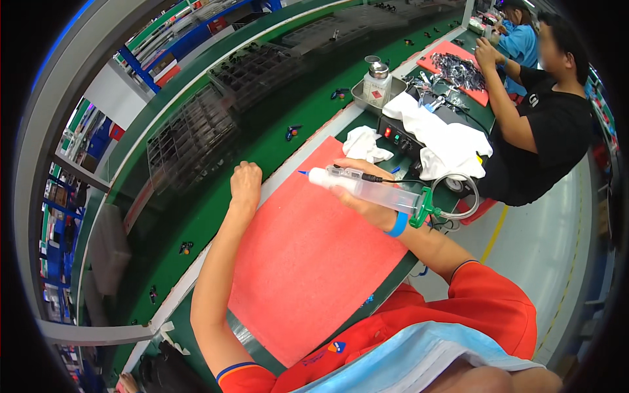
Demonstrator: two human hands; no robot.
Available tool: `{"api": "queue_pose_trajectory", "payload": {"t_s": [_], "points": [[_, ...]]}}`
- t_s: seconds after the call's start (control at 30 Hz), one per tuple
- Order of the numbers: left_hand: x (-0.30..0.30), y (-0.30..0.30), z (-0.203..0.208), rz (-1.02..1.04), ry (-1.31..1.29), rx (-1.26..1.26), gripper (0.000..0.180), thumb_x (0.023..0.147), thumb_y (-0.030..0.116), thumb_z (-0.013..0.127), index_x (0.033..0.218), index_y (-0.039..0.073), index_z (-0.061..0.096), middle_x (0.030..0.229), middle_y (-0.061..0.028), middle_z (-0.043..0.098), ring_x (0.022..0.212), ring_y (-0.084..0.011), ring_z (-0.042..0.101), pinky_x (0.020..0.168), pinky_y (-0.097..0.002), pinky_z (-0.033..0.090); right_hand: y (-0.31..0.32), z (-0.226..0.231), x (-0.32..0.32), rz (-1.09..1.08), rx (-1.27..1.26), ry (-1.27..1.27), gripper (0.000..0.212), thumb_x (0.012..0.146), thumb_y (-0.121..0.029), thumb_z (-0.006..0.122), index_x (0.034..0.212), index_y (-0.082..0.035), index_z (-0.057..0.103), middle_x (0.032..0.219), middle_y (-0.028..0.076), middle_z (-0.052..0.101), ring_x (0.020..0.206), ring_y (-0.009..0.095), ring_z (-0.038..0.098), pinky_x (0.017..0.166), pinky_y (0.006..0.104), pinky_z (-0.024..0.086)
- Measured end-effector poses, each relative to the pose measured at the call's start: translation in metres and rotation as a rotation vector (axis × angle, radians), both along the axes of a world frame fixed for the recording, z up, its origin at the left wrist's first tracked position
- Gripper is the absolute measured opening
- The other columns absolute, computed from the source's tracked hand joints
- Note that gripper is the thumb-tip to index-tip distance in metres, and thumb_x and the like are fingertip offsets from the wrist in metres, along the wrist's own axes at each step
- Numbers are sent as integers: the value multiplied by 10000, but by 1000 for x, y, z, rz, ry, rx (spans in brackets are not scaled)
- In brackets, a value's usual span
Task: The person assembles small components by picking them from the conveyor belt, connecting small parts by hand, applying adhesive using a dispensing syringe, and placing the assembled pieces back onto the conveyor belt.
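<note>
My right hand [375, 213] is wrapped around a clear glue-dispensing syringe [388, 195], held above the red mat [301, 268]. The syringe has a white front part, a blue tip pointing left, and a green cap with a clear hose at its rear. A black cable runs along it. My left hand [246, 185] reaches past the mat's left edge to the rim of the green conveyor belt [272, 160]. Its fingers are curled under, and whatever they may hold is hidden.
Small dark parts [293, 132] lie along the belt, beside black compartment trays [190, 134]. Ahead stand a pump bottle [377, 88], a crumpled white cloth [367, 144] and a cloth-covered control box [396, 137]. To the right, a co-worker [550, 124] works at another red mat [481, 95] heaped with metal parts.
</note>
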State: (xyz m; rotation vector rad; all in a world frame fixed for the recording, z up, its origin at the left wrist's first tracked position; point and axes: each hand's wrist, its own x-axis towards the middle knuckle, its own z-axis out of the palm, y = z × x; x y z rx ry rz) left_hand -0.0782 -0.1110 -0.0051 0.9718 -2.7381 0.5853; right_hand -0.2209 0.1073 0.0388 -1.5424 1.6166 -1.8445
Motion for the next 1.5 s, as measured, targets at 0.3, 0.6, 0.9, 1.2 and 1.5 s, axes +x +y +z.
{"api": "queue_pose_trajectory", "payload": {"t_s": [0.3,0.6,0.9,1.2,1.5], "points": [[60,-24,58,182,527,681,148,673,38,605,795,-45,613,620,-155,593,465,-154,567,500,-254,462,6,6,-1,5,-108,65,331,683,-94,644,979,-1,529,872,101,572,783,144,562,673,244,445],[74,80,19,0,752,1467,139,732,74,563,822,-20,612,710,-72,595,618,-101,545,568,-227,454,-10,-32,6,194,7,-238,286,781,-33,512,1055,33,465,916,94,553,771,143,557,690,239,452],[76,136,16,-177,547,699,131,595,38,607,608,-72,537,614,-223,515,621,-336,540,531,-382,430,-5,-24,14,41,-51,-77,339,795,-78,502,1091,67,426,828,168,561,608,182,553,552,256,462],[71,142,4,-176,576,351,189,597,108,607,530,-48,524,545,-194,501,537,-324,521,447,-388,386,-12,-34,-1,4,-5,13,381,805,-135,488,1110,73,393,739,178,563,613,193,540,550,273,439],[74,122,22,-207,562,1234,96,667,26,570,692,-61,541,618,-176,553,543,-237,550,460,-337,430,-13,-32,1,8,26,29,387,812,-143,476,1119,70,378,763,177,563,628,187,536,552,274,438]]}}
